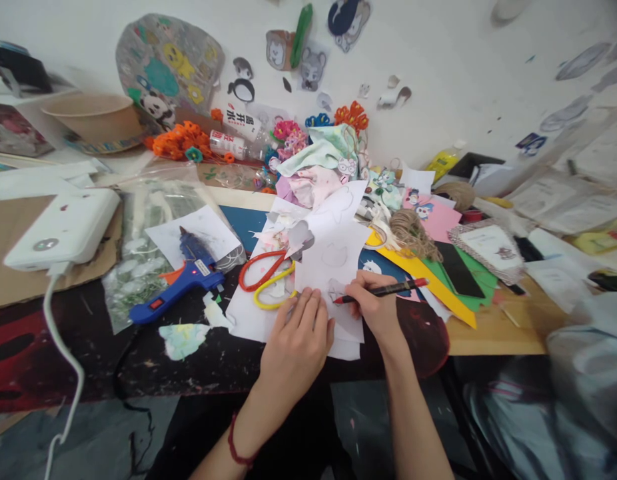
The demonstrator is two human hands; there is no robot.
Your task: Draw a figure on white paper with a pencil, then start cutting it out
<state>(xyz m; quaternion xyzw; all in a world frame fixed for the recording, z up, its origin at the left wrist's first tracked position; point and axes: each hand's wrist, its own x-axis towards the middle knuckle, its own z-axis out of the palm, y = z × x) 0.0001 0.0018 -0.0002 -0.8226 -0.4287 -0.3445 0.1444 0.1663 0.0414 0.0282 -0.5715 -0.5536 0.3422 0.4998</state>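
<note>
My right hand point(373, 307) grips a dark pen with red ends point(388, 289), its red tip touching or just above a white sheet of paper point(318, 263). Faint grey drawings show on that sheet, some near the pen tip. Lying flat across the sheet's lower left is my left hand point(301, 333), fingers stretched out. Just beyond its fingertips are scissors with red and yellow handles point(274, 303), their blades hidden under paper. A blue hot glue gun point(178, 287) rests farther left, its nozzle over a piece of white paper point(216, 233).
A white device point(63, 227) with a cable sits on cardboard at the left. Fabric scraps point(318, 157), twine point(411, 230) and a yellow strip point(453, 298) crowd the back and right. A tan bowl point(93, 117) stands at the back left. Paper cutouts hang on the wall.
</note>
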